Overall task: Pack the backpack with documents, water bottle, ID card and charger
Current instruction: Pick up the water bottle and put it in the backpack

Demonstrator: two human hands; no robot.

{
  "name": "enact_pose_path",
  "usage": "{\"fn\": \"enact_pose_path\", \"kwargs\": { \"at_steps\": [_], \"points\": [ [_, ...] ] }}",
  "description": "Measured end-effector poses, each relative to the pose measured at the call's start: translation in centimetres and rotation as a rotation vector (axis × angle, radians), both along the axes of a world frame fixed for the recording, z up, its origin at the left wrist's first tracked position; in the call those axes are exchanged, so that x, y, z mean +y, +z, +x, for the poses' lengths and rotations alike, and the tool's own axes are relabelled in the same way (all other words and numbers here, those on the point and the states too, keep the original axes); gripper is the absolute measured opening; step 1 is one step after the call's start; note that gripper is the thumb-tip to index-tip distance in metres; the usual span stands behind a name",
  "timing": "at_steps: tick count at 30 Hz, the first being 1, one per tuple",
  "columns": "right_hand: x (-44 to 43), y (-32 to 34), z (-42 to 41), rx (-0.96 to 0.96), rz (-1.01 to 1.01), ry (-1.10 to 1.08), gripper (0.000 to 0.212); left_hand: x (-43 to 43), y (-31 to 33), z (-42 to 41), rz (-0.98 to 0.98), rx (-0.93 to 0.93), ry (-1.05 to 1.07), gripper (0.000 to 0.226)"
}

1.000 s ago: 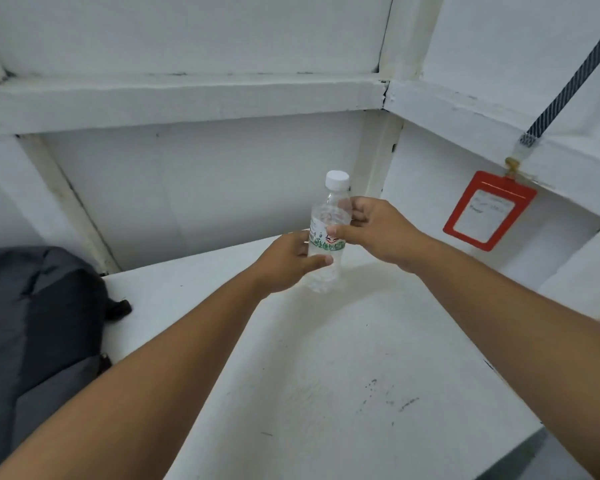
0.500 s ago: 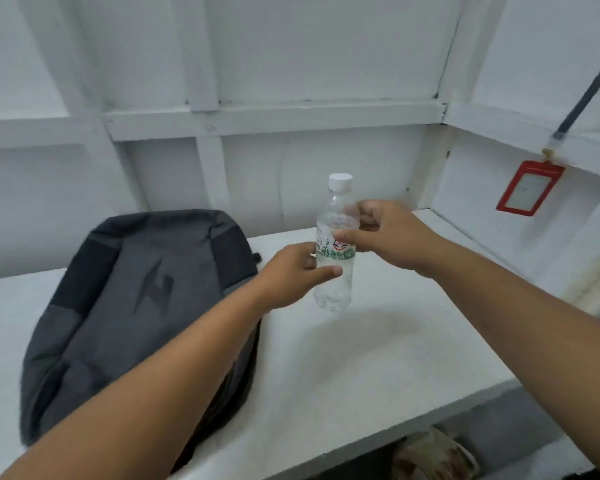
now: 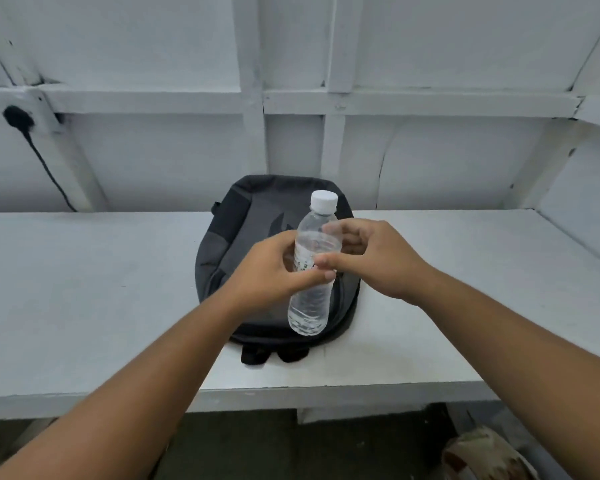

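Note:
A clear plastic water bottle with a white cap stands upright in the air over the dark grey backpack, which lies flat on the white bench. My left hand grips the bottle's middle from the left, thumb across its front. My right hand holds the same part from the right, thumb and fingers curled round it. The backpack looks closed; its black straps stick out at the near edge. The ID card, documents and charger are out of view.
A black plug and cable hang from a socket on the white panelled wall at the left. The bench's front edge runs below my arms. A patterned object lies on the floor at the lower right.
My view has swung left, so the red ID card has left the frame. Both hands have carried the bottle from the right bench corner to above the backpack.

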State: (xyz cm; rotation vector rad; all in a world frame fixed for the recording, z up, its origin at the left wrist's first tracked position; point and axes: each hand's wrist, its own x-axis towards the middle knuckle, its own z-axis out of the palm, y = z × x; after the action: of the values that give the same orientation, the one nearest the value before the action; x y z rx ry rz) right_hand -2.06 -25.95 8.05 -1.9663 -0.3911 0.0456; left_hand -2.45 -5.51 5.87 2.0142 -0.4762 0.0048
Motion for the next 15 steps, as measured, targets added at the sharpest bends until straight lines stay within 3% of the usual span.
{"fn": "enact_pose_path", "kwargs": {
  "at_steps": [7,9,12,15],
  "points": [
    [-1.0,-2.5,1.3,0.125,0.104,0.166,0.066,2.3,0.2,-0.8,-0.025,-0.005,0.071,0.055],
    [-1.9,-5.1,1.5,0.087,-0.176,0.173,0.067,2.7,0.1,-0.8,-0.046,-0.012,0.093,0.053],
    [-1.4,-8.8,1.4,-0.122,-0.826,0.268,0.064,3.1,0.3,-1.0,-0.023,-0.041,0.103,0.053],
    [-0.5,-9.1,2.4,-0.304,-0.909,0.268,0.042,2.8,1.0,-1.4,0.005,-0.08,0.092,0.056]
  ]
}}
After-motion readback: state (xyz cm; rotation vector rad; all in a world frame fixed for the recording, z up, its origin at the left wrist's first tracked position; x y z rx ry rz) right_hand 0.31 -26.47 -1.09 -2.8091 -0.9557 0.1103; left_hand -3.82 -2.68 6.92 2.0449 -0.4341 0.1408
